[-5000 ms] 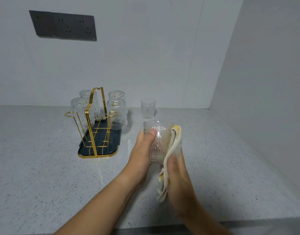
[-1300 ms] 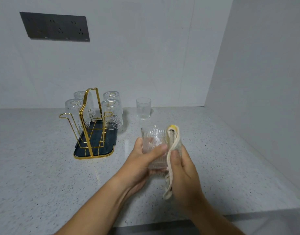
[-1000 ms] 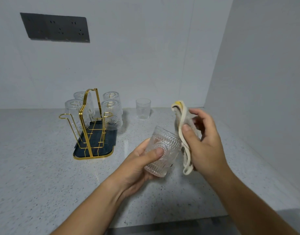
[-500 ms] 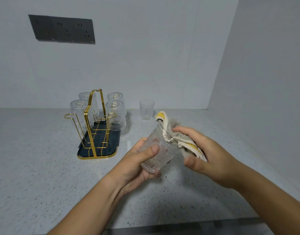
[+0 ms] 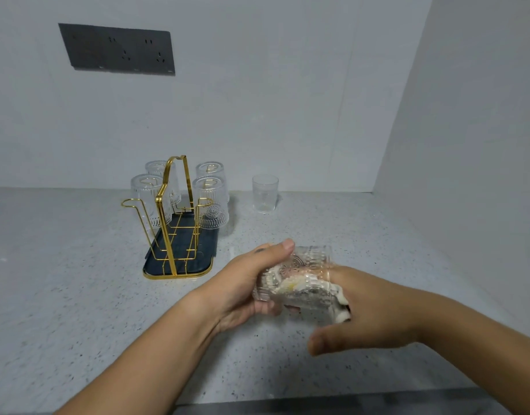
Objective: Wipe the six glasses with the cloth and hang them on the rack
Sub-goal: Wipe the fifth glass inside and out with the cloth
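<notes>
My left hand grips an embossed clear glass, tipped on its side above the counter with its mouth to the right. The fingers of my right hand are pushed into the glass together with the cream and yellow cloth, which shows through the wall; only the thumb stays outside. Left of my hands stands the gold wire rack on its dark tray, with several glasses hung upside down on its pegs. One plain glass stands upright by the back wall.
The speckled grey counter runs to a white back wall and a white side wall on the right. A dark socket panel is mounted high on the back wall. The counter's front edge lies just below my forearms.
My left hand has tipped the glass from upright onto its side. My right hand took the cloth off the outer wall and pushed it inside the glass.
</notes>
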